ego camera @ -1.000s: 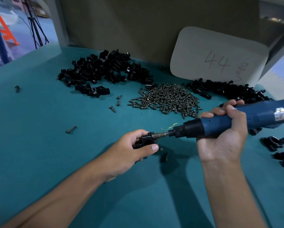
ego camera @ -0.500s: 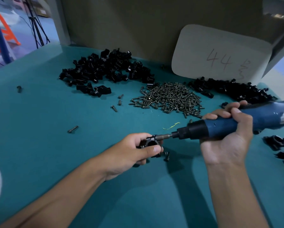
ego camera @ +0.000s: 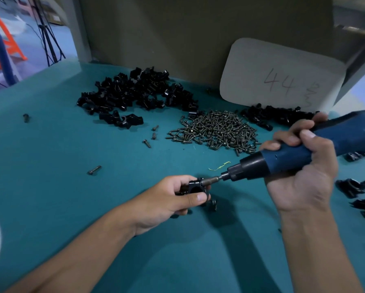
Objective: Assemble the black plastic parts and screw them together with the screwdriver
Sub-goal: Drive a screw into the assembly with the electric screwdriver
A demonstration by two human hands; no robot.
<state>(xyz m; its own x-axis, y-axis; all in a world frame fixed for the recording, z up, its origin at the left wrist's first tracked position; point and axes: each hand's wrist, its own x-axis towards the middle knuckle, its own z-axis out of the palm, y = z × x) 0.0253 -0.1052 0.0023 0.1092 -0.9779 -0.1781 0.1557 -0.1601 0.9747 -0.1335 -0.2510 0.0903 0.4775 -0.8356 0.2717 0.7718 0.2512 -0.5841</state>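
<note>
Blue screwdriver (ego camera: 293,157) now tilted steeper.

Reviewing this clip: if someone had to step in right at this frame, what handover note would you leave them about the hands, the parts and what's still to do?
Left hand grips the black clamp assembly just above the teal table.
Right hand grips the blue electric screwdriver, its bit set against a screw at the clamp's top edge.
Supplies: screw pile mid-table; loose black parts pile at back left, another heap under the card marked 44; black pieces at right, state unclear.
Done: parts mated, screw placed and engaged.
Left: drive the screw home, set the clamp aside, repeat with the piles.
</note>
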